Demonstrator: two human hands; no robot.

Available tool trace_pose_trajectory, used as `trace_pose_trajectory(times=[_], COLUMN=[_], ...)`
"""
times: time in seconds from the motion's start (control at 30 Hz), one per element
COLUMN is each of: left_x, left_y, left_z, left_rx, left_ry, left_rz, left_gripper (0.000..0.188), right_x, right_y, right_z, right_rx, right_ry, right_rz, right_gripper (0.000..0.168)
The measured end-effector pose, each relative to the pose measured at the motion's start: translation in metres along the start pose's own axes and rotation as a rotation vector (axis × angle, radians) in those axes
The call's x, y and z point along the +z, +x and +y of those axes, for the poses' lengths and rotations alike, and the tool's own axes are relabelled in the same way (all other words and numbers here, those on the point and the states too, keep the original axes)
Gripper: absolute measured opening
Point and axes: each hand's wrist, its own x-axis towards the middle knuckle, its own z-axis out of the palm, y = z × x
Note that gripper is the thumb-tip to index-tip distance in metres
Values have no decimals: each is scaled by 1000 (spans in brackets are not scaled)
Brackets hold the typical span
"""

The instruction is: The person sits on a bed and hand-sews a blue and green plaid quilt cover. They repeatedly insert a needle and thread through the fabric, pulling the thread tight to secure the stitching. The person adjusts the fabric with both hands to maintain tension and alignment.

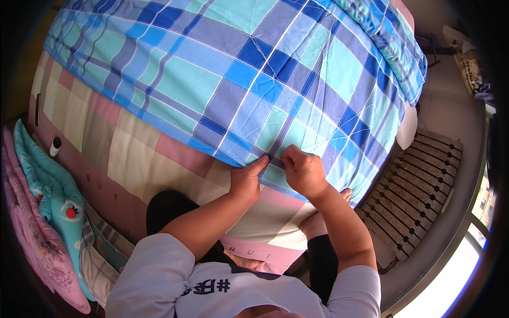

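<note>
A blue, teal and white plaid cloth (187, 83) is spread over a bed sheet with pink and beige checks (135, 159). At the cloth's near edge, my left hand (246, 181) pinches the fabric, thumb on top and fingers underneath. Just to its right, my right hand (305, 171) is curled above the cloth, its fingertips bunched. Whether something thin sits between those fingertips is too small to tell. Loose white thread (296, 93) trails across the plaid, with more strands near my right hand.
Folded pink and turquoise quilts (51, 198) are piled at the left. A small white cylinder with a dark end (55, 146) lies on the sheet's pink border. A slatted panel (417, 194) is on the right, beside a bright window (445, 278). My bare foot (246, 262) rests near me.
</note>
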Motion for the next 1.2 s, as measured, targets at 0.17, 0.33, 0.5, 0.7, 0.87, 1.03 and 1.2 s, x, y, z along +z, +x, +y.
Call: trace_pose_trajectory(times=[0.17,0.33,0.5,0.7,0.87,1.03,1.2], left_x=[0,0,-1,-2,-1,-6,-8], left_y=[1,1,0,4,7,12,14], left_z=[-2,-3,1,15,14,11,6], left_rx=[13,55,-7,-165,-168,-184,-173], left_ry=[14,33,2,-94,-76,-84,-96], left_rz=[15,17,-4,-46,-11,-27,-34], left_gripper=[32,33,33,39,40,37,34], right_x=[13,20,16,19,26,32,36], right_y=[6,9,7,6,8,13,16], right_z=[-3,-2,3,11,15,13,11], right_rx=[23,21,39,96,102,68,55], right_ry=[9,-20,38,189,219,250,275], right_rz=[36,52,50,33,27,68,92], right_gripper=[7,7,6,7,5,7,9])
